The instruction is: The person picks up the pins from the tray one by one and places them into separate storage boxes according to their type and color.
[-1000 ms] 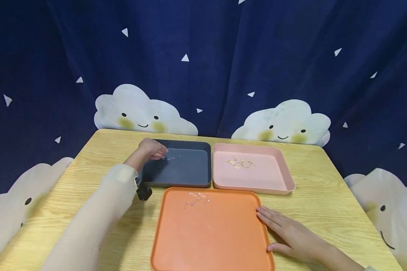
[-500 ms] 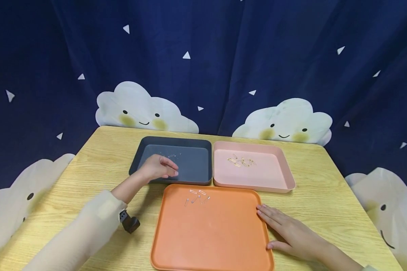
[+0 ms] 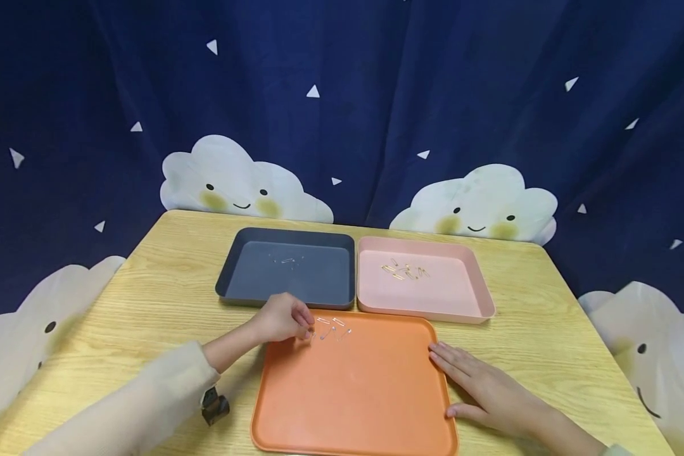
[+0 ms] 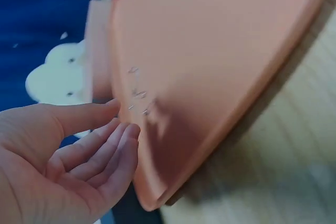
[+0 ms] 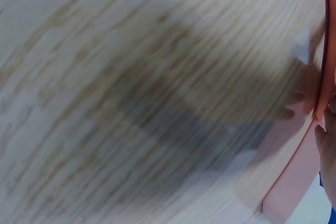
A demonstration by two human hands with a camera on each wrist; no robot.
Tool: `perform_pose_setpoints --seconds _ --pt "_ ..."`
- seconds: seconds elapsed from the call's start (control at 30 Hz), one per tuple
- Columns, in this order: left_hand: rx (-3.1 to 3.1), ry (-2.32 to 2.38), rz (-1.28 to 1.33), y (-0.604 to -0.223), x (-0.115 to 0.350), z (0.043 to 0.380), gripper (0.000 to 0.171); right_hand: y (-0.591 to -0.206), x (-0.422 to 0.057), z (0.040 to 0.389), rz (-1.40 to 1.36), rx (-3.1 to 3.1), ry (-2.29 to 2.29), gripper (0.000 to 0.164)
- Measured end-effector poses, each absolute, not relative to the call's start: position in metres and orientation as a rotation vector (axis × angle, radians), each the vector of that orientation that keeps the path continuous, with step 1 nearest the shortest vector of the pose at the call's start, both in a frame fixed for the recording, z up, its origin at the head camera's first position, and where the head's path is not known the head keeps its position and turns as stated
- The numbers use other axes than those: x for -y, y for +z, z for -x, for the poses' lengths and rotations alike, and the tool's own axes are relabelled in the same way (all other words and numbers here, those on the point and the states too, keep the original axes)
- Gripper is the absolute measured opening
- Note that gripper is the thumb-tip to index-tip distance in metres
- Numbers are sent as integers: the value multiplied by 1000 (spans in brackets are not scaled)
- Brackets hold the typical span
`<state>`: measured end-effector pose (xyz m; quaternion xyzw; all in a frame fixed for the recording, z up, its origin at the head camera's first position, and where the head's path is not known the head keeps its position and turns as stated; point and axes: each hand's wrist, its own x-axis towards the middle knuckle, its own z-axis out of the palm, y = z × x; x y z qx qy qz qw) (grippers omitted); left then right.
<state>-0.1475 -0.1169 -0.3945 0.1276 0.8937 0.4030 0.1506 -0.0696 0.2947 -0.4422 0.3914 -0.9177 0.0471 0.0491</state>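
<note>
Several silver safety pins lie near the far edge of the orange tray. Over that tray's far left corner is my left hand, its fingertips close beside the leftmost pin. In the left wrist view a gap shows between thumb and fingers of the left hand, with nothing seen in it. My right hand rests against the orange tray's right rim, fingers extended. Only a small part of the right hand appears at the edge of the right wrist view.
Behind the orange tray stand a dark grey tray with several small silver pins and a pink tray with several gold safety pins. All three trays sit on a wooden table before a blue curtain.
My left hand has left the dark grey tray and come toward me and right, over the orange tray's silver pins. The right hand has stayed at the rim.
</note>
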Motion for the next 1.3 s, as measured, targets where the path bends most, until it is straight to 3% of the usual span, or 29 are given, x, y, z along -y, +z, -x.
perform_pose_setpoints --seconds 0.13,1.3 --pt "-2633 1082 -532 -406 111 143 16 -441 -294 70 -1190 2827 157 80" --pt "-2718 538 -989 -416 113 143 13 -441 -292 68 -1175 2787 140 79"
